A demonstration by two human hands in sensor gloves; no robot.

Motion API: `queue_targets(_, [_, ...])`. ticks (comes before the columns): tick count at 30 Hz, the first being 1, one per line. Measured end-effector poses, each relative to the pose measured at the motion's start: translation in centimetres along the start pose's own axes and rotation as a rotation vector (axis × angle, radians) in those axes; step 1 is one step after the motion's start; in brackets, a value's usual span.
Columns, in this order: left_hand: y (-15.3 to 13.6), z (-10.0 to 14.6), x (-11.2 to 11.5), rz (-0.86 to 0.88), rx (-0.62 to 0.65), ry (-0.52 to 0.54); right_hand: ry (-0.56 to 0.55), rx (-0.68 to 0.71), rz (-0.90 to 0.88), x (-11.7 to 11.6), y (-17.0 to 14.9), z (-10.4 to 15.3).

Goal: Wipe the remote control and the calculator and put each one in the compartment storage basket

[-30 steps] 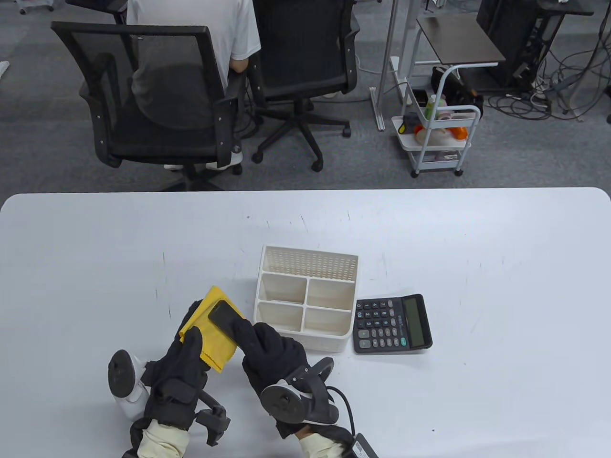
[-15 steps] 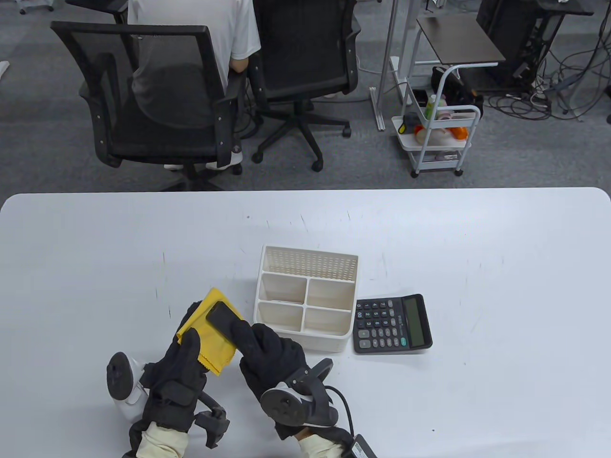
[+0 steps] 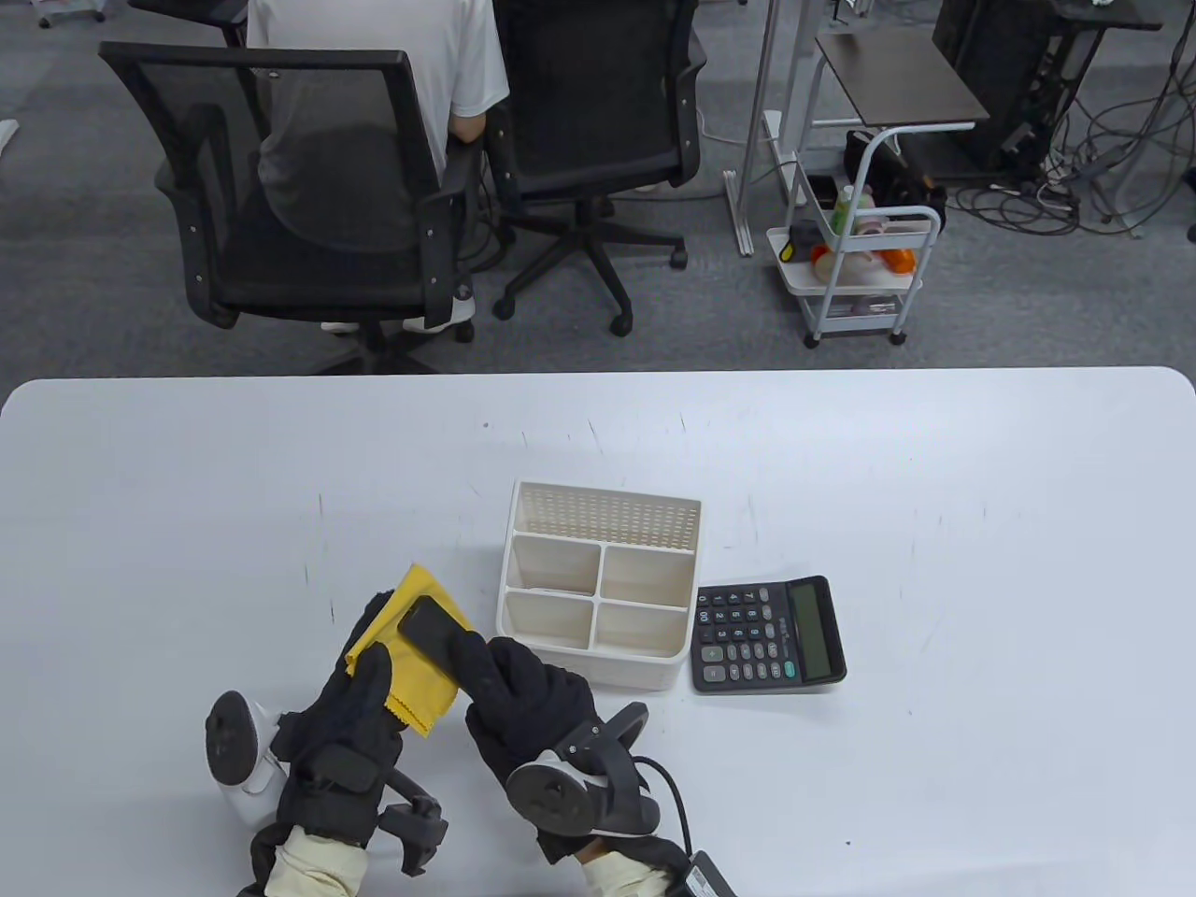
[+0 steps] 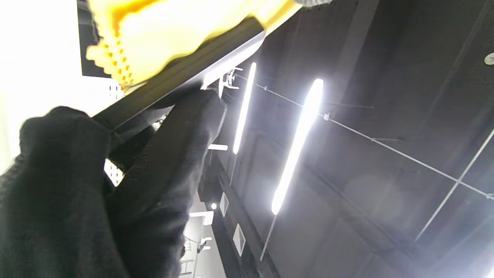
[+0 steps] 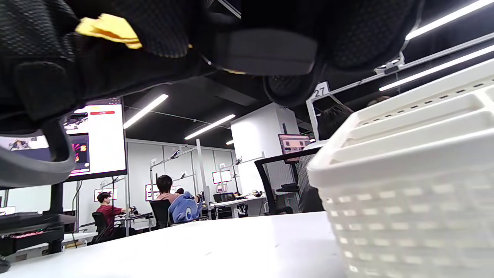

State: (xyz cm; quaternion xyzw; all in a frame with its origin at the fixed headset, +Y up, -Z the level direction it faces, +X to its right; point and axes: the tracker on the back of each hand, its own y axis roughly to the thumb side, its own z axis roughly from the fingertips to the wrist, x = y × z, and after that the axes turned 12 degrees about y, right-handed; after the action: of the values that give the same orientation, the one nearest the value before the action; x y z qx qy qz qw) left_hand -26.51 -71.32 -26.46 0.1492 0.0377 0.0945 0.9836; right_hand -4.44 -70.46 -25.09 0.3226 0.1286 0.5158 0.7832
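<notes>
A slim black remote control [image 3: 432, 629] lies across a yellow cloth [image 3: 414, 668], both held above the table's front. My right hand [image 3: 509, 677] grips the remote's near end. My left hand [image 3: 360, 677] holds the cloth from below, thumb on top. In the left wrist view the remote's edge [image 4: 181, 79] runs under the cloth [image 4: 173, 31], with the right hand's fingers [image 4: 170, 154] around it. The white compartment basket [image 3: 537, 659] stands just right of the hands, its compartments empty. A black calculator [image 3: 768, 633] lies flat against the basket's right side. In the right wrist view the basket's wall [image 5: 409, 200] is close by.
The white table [image 3: 934, 486] stretches wide around the basket. Beyond its far edge stand two black office chairs [image 3: 308, 187], a seated person in a white shirt [image 3: 448, 65] and a small white cart [image 3: 855, 266].
The remote, the cloth and both hands have shifted slightly left and toward me. The remote's far end has slid a little across the cloth.
</notes>
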Motion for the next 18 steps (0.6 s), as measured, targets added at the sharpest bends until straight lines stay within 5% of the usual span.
queue_targets(18, [0.1,0.0,-0.8,0.040,0.018,0.054,0.019,0.070,0.074,-0.2,0.7,0.1])
